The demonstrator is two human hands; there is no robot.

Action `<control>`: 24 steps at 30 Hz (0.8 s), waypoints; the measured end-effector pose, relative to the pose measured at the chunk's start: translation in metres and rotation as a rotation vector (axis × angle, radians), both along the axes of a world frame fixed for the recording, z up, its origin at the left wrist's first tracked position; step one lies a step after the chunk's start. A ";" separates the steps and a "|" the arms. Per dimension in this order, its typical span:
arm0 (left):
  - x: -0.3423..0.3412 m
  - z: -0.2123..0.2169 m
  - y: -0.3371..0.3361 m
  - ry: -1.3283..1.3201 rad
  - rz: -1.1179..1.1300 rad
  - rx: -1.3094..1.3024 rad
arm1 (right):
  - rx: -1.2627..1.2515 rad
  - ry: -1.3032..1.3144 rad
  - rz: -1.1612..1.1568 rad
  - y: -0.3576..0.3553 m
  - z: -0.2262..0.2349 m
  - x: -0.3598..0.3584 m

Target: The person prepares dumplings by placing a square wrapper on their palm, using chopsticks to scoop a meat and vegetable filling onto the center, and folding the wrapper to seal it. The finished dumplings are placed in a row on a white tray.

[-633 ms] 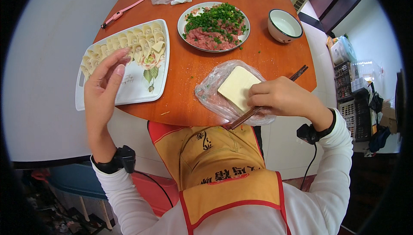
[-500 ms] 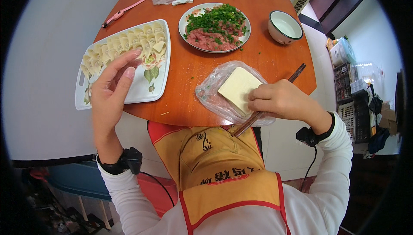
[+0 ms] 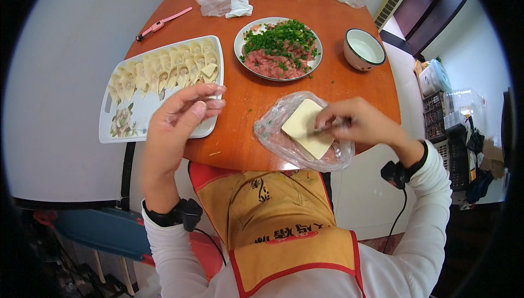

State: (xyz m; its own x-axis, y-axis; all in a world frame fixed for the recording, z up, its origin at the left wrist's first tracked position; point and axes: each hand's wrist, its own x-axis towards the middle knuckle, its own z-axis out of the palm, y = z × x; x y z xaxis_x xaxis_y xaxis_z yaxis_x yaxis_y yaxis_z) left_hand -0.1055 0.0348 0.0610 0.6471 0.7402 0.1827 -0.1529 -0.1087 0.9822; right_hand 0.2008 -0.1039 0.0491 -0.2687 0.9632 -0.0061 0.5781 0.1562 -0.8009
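My left hand (image 3: 177, 120) hovers empty, fingers stretched out, over the near right corner of a white tray (image 3: 117, 134) lined with folded dumplings (image 3: 164, 71). A pair of chopsticks (image 3: 330, 127) is gripped in my right hand (image 3: 363, 123), whose fingertips rest on a stack of pale square wrappers (image 3: 303, 129). The stack lies in a clear plastic bag (image 3: 273, 134) at the near edge of the round wooden table (image 3: 245, 101). A plate (image 3: 238, 47) of minced meat and chopped greens (image 3: 278, 49) stands behind the wrappers.
A white bowl (image 3: 364, 49) sits to the right of the plate. A pink tool (image 3: 161, 23) and a crumpled bag holding white tissue (image 3: 226, 0) lie at the far left. More bags rest at the far edge. Shelves with clutter (image 3: 447, 107) stand on the right.
My left hand has drawn back from the dumplings toward the tray's near right corner. My right hand has slid left onto the wrapper stack, with the chopsticks now tucked under the fingers.
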 end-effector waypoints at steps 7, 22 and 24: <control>0.037 -0.020 -0.021 -0.105 -0.283 -0.457 | -0.226 0.335 -0.199 0.036 0.042 0.016; 0.106 -0.048 -0.036 -0.549 -0.355 -1.064 | 0.269 0.277 -0.323 0.040 0.085 -0.012; 0.100 -0.045 -0.033 -0.541 -0.316 -1.045 | 0.538 0.307 -0.427 0.044 0.087 0.012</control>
State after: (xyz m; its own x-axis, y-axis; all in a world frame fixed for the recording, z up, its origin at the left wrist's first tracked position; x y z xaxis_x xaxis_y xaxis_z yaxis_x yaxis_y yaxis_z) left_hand -0.0060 0.0016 0.0165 0.8502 0.5158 -0.1052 -0.4462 0.8121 0.3761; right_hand 0.2132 -0.0600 0.1361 0.2155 0.8331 0.5094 0.4394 0.3831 -0.8125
